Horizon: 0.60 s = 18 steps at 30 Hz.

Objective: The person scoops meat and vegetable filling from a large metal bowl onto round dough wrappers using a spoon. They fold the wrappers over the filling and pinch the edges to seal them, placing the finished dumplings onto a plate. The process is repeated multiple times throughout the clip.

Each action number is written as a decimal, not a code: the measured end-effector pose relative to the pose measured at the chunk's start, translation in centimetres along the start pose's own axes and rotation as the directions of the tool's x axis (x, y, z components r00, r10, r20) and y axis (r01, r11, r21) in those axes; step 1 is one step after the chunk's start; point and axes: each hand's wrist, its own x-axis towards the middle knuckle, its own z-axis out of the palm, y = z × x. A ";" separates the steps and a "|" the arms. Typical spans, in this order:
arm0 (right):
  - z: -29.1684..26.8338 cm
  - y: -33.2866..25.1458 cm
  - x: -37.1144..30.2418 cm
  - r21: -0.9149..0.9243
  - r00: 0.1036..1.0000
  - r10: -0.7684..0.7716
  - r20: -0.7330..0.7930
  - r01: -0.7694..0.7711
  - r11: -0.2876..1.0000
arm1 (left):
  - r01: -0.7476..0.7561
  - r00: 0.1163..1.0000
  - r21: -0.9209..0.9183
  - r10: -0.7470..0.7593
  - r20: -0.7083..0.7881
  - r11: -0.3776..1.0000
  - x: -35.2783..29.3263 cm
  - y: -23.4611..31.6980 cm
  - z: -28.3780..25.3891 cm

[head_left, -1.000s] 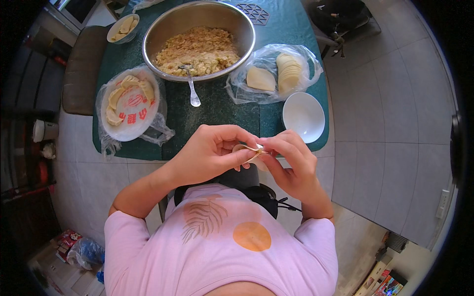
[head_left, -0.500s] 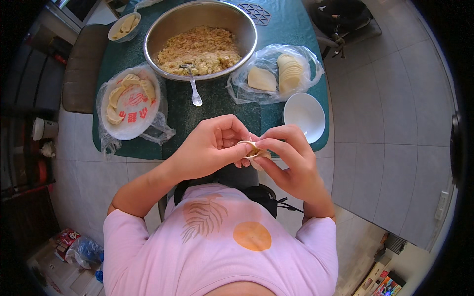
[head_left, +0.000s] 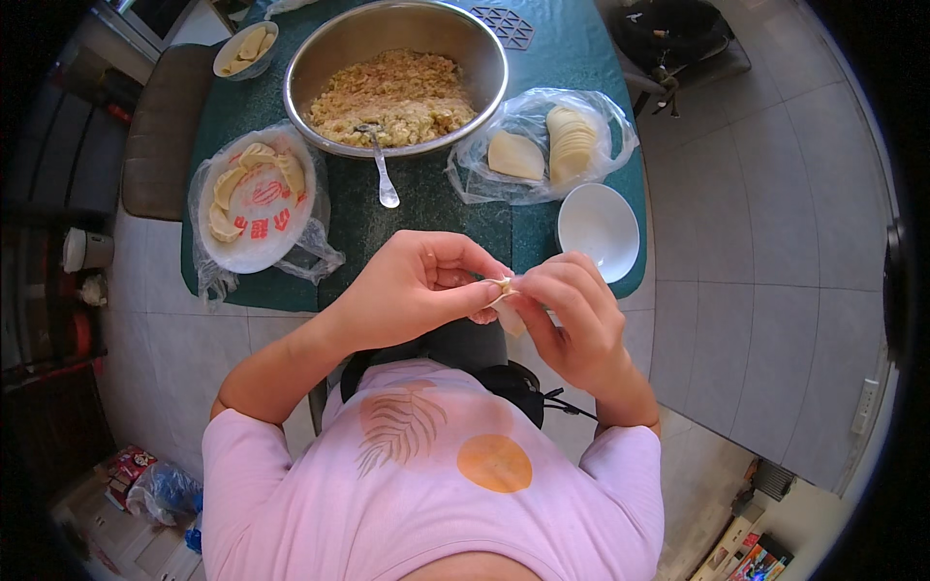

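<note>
Between my two hands, just off the table's near edge, is a dumpling point(head_left: 510, 315) in a pale wrapper, its rim partly pressed together. My left hand point(head_left: 426, 281) pinches the rim between thumb and fingers. Thumb and forefinger of my right hand point(head_left: 572, 305) grip the same rim from the other side. Beyond them stands a big steel bowl point(head_left: 300, 92) of minced filling point(head_left: 392, 97), with a metal spoon point(head_left: 387, 184) resting over its near side. Several folded dumplings point(head_left: 230, 186) lie along the edge of a bag-covered plate point(head_left: 250, 259) at the left.
A clear plastic bag point(head_left: 533, 107) at the right holds a stack of wrappers point(head_left: 572, 145). Near it sits a white bowl point(head_left: 598, 232) at the table's corner. A small bowl point(head_left: 254, 68) with pale pieces stands far left. A brown chair point(head_left: 165, 136) flanks the green tablecloth point(head_left: 387, 232).
The filling showed through an opening in the wrapper; now the rim is pinched closer and hides most of it. My right fingers have curled in tighter towards my left.
</note>
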 end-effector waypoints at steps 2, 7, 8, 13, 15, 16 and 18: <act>0.2 0.0 0.0 0.027 0.998 0.057 -0.035 -0.056 0.998 | 0.007 1.000 0.021 -0.008 0.020 1.000 0.1 0.2 -0.1; 0.0 0.1 -0.1 0.052 0.995 0.101 -0.026 -0.099 0.994 | -0.152 0.985 0.015 0.150 0.086 0.988 0.4 -1.0 -0.6; 0.0 0.1 -0.1 0.065 0.991 0.127 -0.036 -0.125 0.990 | -0.237 0.969 0.029 0.233 0.084 0.971 0.7 -1.9 -0.7; 0.9 0.3 0.6 0.102 0.974 0.206 -0.098 -0.196 0.975 | -0.361 0.932 -0.104 0.354 -0.081 0.927 0.9 -4.7 0.8; 1.1 0.7 0.7 0.081 0.977 0.192 -0.095 -0.185 0.979 | -0.433 0.900 -0.102 0.422 -0.110 0.896 0.7 -5.1 1.1; 1.2 0.8 0.7 0.104 0.976 0.202 -0.083 -0.193 0.976 | -0.469 0.881 -0.100 0.456 -0.125 0.878 0.6 -5.2 1.3; 1.4 0.8 1.0 0.150 0.974 0.221 -0.059 -0.210 0.966 | -0.489 0.866 -0.041 0.479 -0.146 0.871 0.6 -5.2 1.2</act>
